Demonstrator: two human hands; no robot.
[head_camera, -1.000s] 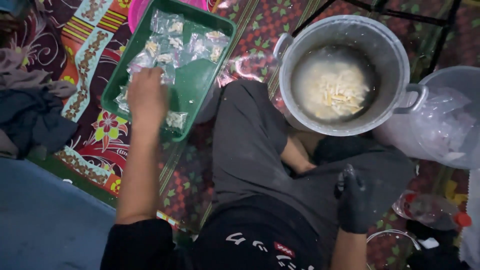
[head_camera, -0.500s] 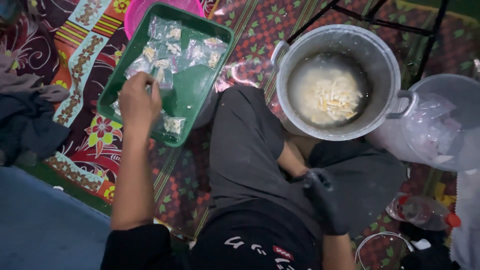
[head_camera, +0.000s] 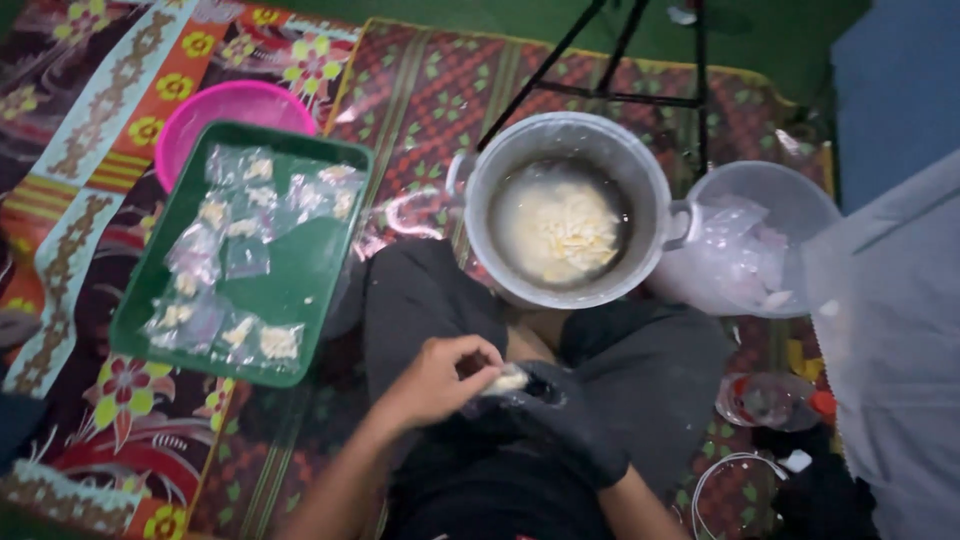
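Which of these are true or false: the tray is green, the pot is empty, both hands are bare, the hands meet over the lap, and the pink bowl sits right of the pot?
1. The tray is green. True.
2. The pot is empty. False: it holds pale food in liquid.
3. Both hands are bare. False: the left hand is bare, the right hand wears a dark glove.
4. The hands meet over the lap. True, around a small pale piece.
5. The pink bowl sits right of the pot. False: it is left, behind the tray.

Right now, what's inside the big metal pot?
The metal pot holds cloudy liquid with pale yellowish strips piled mid-pot. Whatever lies beneath them and the pot's bottom are covered.
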